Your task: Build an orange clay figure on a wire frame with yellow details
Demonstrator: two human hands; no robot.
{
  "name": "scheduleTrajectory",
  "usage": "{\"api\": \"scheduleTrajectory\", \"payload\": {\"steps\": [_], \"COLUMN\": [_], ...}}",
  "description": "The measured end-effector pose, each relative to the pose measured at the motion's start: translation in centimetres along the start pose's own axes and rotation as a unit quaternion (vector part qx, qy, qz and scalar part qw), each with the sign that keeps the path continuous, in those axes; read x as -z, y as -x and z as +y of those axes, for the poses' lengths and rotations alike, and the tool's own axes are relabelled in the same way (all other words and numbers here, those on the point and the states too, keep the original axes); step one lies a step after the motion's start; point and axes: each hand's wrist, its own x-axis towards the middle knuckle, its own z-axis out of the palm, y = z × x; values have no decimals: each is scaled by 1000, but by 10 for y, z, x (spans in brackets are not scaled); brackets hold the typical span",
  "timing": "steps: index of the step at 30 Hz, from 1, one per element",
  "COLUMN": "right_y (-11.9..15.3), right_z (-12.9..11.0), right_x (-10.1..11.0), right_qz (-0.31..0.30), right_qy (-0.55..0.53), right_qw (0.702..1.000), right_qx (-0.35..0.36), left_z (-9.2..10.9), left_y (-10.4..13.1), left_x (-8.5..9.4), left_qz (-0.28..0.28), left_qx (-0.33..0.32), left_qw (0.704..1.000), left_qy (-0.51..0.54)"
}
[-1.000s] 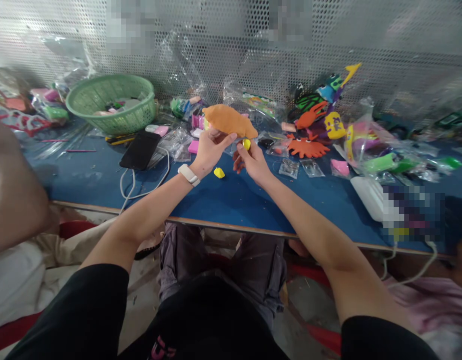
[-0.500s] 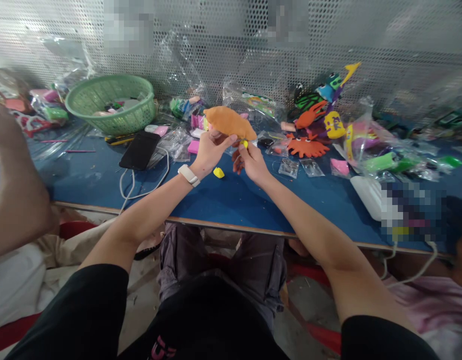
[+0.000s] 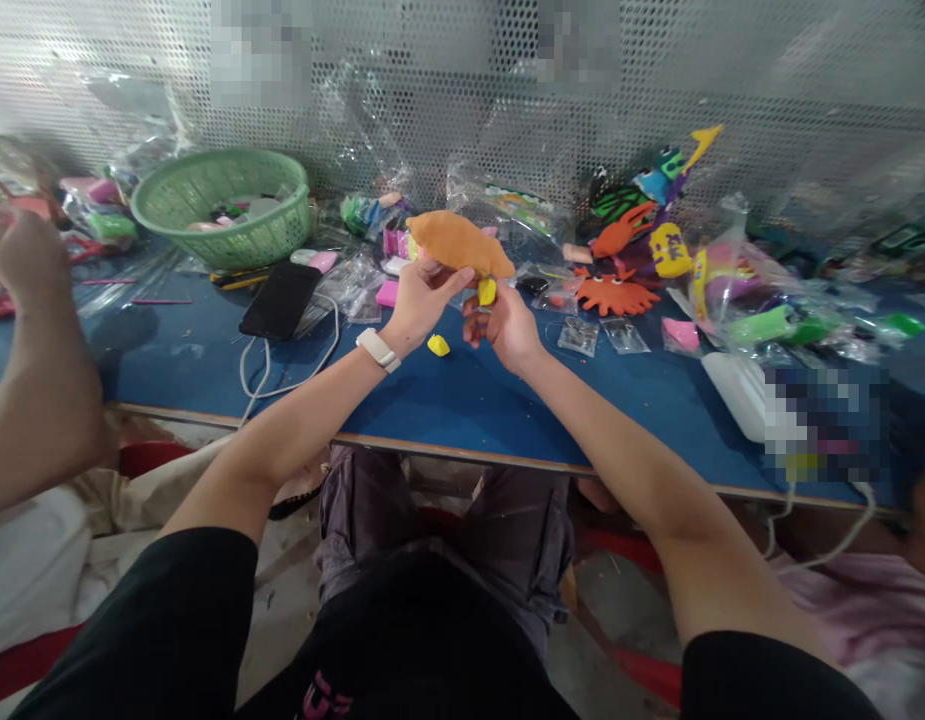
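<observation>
An orange clay-like piece (image 3: 458, 243), long and scalloped along its edge, is held up over the table by my left hand (image 3: 424, 305), thumb in front and fingers behind it. A small yellow clay lump (image 3: 487, 292) is pinched in my right hand (image 3: 513, 328), close under the right end of the orange piece. Whether the two touch I cannot tell. A second yellow clay lump (image 3: 438, 345) lies on the blue table (image 3: 462, 400) below my hands. To the right sits an orange crab figure (image 3: 616, 292) with eyes.
A green basket (image 3: 222, 245) holds mixed pieces at the back left, with a black phone (image 3: 279, 300) and white cable before it. Bagged clay (image 3: 762, 320) and a white device (image 3: 736, 395) lie right. Another person's arm (image 3: 46, 360) rests at the far left.
My right hand has shifted slightly, and more of the yellow lump shows in its pinch. The orange piece stays nearly still. At the left, the other person's hand has moved.
</observation>
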Motion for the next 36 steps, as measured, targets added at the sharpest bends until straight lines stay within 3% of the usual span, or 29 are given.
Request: {"api": "scheduleTrajectory", "payload": {"steps": [7, 17, 24, 27, 32, 36], "right_y": [2, 3, 4, 3, 0, 1], "right_z": [-4, 4, 7, 6, 1, -3], "right_x": [-4, -1, -1, -2, -5, -6], "right_qz": [7, 61, 51, 65, 54, 39], "right_qy": [-13, 123, 138, 100, -63, -93], "right_qw": [1000, 986, 985, 990, 997, 995], "right_qx": [-9, 92, 90, 73, 7, -12], "left_z": [3, 2, -3, -7, -11, -10], "left_y": [-2, -1, 2, 2, -3, -5], "left_x": [0, 2, 1, 1, 4, 5], "left_qz": [31, -9, -18, -15, 18, 30], "left_qx": [20, -3, 4, -10, -13, -1], "left_qw": [999, 1000, 1000, 1000, 1000, 999], "left_qy": [11, -11, -19, -20, 11, 24]}}
